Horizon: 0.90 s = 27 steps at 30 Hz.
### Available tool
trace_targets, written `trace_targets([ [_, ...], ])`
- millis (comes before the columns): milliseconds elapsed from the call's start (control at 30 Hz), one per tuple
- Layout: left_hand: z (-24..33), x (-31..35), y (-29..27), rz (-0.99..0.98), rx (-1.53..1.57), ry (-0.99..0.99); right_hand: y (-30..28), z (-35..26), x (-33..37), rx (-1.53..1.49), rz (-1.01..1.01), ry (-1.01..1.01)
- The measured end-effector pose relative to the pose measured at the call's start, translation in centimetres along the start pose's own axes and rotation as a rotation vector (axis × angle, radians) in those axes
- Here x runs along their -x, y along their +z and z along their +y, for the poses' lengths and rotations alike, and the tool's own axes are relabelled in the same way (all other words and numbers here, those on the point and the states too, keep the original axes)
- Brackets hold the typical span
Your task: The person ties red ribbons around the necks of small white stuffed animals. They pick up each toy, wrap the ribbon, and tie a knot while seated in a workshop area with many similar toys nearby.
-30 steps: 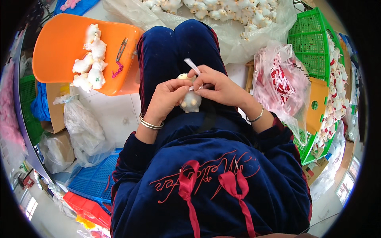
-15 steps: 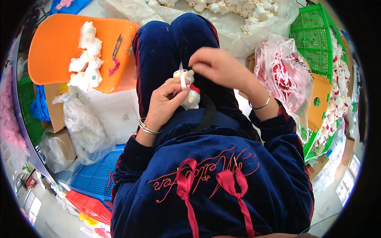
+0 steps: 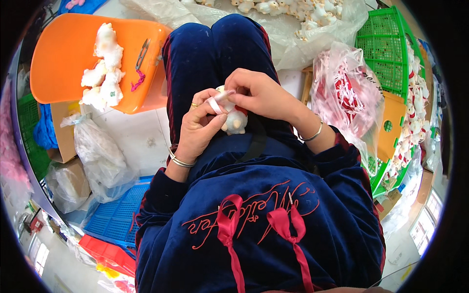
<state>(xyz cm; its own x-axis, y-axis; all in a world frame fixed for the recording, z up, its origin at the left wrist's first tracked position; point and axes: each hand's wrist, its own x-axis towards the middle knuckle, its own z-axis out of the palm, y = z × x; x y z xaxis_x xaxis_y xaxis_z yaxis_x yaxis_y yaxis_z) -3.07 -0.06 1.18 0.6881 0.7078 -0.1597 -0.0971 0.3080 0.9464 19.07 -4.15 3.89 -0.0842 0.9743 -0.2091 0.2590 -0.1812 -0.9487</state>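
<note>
Over my lap, my left hand (image 3: 199, 124) is closed round a small white plush toy (image 3: 236, 123) with a bit of red at its neck. A narrow white ribbon (image 3: 214, 104) loops over the left fingers. My right hand (image 3: 264, 95) is closed at the toy's upper end, its thumb and fingertips pinching the ribbon. The fingers cover most of the toy's head. On the orange chair (image 3: 53, 63) to the left lie several white plush toys (image 3: 110, 56), next to a pair of thread snips (image 3: 142, 54) with a magenta cord (image 3: 138, 81) on it.
On the right, a clear bag (image 3: 348, 93) with red and white pieces stands beside green crates (image 3: 383, 53) and more plush toys (image 3: 413, 97). Plastic sheeting (image 3: 288, 51) with a toy pile lies ahead. A stuffed clear bag (image 3: 100, 156) and blue crate (image 3: 117, 210) are at left.
My right hand has come down and left from above the toy to pinch the ribbon. The ribbon end that stood upright is now bent over between both hands.
</note>
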Motion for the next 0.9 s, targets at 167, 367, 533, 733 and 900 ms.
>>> trace_targets([
  [167, 0.3, 0.7, 0.6, 0.072, -0.134, 0.038, 0.7, 0.5, 0.5, -0.516, 0.129, 0.19],
  [367, 0.2, 0.5, -0.3, 0.253, 0.087, -0.025, 1.0, 1.3, 1.0, -0.523, 0.147, 0.195],
  [533, 4.4, -0.3, -2.4, 0.567, -0.648, 0.06, 1.1, 0.9, 1.2, -0.523, 0.173, 0.22],
  [733, 4.8, -0.6, -0.5, -0.066, -0.943, 0.423, 0.8, 0.4, 0.9, -0.565, 0.167, 0.207],
  [900, 3.6, -1.4, 0.0, -0.176, -0.914, 0.218, 0.8, 0.5, 0.9, -0.54, 0.213, 0.211],
])
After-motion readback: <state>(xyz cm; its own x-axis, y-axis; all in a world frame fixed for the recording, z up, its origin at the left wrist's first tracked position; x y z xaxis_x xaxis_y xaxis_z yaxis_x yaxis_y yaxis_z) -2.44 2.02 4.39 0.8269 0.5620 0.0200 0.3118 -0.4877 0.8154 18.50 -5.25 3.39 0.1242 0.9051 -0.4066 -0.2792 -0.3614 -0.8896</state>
